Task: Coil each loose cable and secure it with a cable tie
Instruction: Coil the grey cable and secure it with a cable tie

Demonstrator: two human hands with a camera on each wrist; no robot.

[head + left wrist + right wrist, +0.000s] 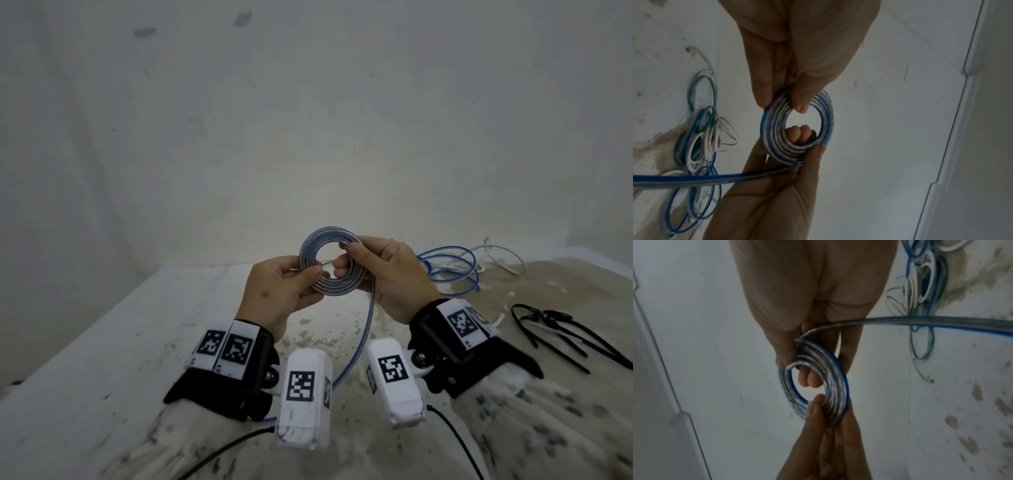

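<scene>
- Head view: a flat coil (329, 264) of blue-and-silver cable is held up above the worktop (102, 342), pinched at its 8 o'clock edge by the left hand (279, 294) and at its 3 o'clock edge by the right hand (387, 274). A loose tail (359, 342) is seen dropping from the coil towards 6 o'clock between the wrists. At 3 o'clock of the hands, tangled blue and white cables (459, 267) are lying on the worktop, with black cable ties (561, 332) nearer, at 4 o'clock.
- Left wrist view: the coil's top is gripped between thumb and fingers of the left hand (797, 48); the bottom is clamped by the right hand (777, 186), fingertips (799, 131) showing through the hole.
- Right wrist view: the same grip is confirmed, with the tail (920, 322) running out to 3 o'clock.
</scene>
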